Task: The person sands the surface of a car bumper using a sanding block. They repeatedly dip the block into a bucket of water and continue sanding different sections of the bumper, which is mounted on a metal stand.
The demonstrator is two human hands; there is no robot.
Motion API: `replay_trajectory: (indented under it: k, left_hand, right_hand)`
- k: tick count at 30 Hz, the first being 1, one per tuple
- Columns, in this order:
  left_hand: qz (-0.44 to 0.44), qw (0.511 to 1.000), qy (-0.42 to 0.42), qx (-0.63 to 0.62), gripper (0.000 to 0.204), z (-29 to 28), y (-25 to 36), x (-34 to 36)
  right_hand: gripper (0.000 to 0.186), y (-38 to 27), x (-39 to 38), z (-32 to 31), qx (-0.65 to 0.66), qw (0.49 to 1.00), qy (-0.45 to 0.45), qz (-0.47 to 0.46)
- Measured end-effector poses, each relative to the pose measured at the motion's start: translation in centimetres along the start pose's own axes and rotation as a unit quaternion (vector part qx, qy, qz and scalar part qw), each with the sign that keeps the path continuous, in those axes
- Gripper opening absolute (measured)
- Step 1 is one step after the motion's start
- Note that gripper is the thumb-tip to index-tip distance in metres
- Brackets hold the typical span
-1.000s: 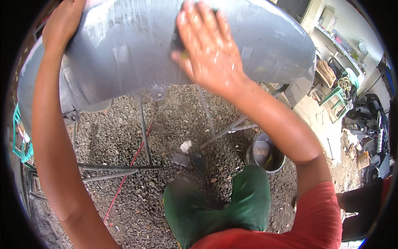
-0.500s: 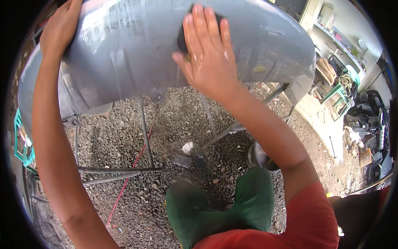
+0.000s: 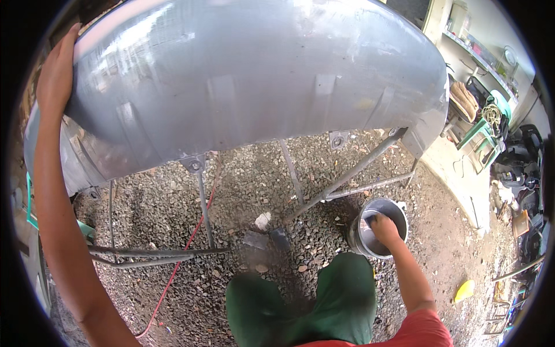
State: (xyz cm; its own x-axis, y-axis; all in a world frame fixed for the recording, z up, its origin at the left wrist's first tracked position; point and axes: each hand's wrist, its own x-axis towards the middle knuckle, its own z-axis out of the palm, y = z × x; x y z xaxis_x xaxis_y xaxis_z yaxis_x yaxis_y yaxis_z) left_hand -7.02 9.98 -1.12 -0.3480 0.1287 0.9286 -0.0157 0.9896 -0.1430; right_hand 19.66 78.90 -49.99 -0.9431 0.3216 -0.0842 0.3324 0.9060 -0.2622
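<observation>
Immersion of the dark pad (image 3: 370, 220) in the grey bucket (image 3: 386, 206) appears to be the step in hand. Lower the right hand (image 3: 384, 228) clear of the rim, wet the pad evenly, and maintain a firm pinch, since a wet pad is likely to slip. Inspect the pad for trapped grit before applying it to the grey curved panel (image 3: 260, 69); grit could score the surface. Steady the panel on its metal stand (image 3: 361, 163) with the left hand (image 3: 56, 81). Pad position: at the right fingertips, inside the bucket mouth; depth relative to any liquid cannot be determined. The right fingers appear closed on the pad, which is mostly concealed by the hand. The left hand rests against the panel's left upper edge; whether its fingers curl around that edge cannot be determined.
</observation>
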Motion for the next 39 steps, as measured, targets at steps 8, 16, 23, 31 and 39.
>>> replay_trajectory:
  k: [8, 16, 23, 31, 39]
  left_hand:
    - [-0.083, 0.978, 0.025, -0.191, 0.055, 0.2, -0.4, -1.3]
    - [0.066, 0.966, 0.088, -0.235, 0.044, -8.2, 14.1, -12.6]
    - [-0.279, 0.606, -0.453, -0.591, 0.058, -6.2, 41.4, -44.4]
    - [-0.476, 0.106, -0.525, -0.698, 0.058, -3.8, 40.6, -50.0]
    - [-0.373, 0.655, -0.334, -0.566, 0.053, -10.9, 34.0, -39.0]
  right_hand:
    - [0.042, 28.6, 6.9, 21.7, 0.03, 0.976, -0.075, 0.202]
    - [0.031, 3.1, 5.6, 12.7, -0.064, 0.98, -0.188, 0.008]
    - [0.031, -15.9, 4.0, -6.9, 0.373, 0.892, -0.236, -0.102]
    - [0.04, -18.8, 3.2, 3.4, 0.509, 0.783, -0.35, -0.075]
    - [0.041, -20.9, 5.1, 3.2, 0.101, 0.942, -0.273, -0.168]
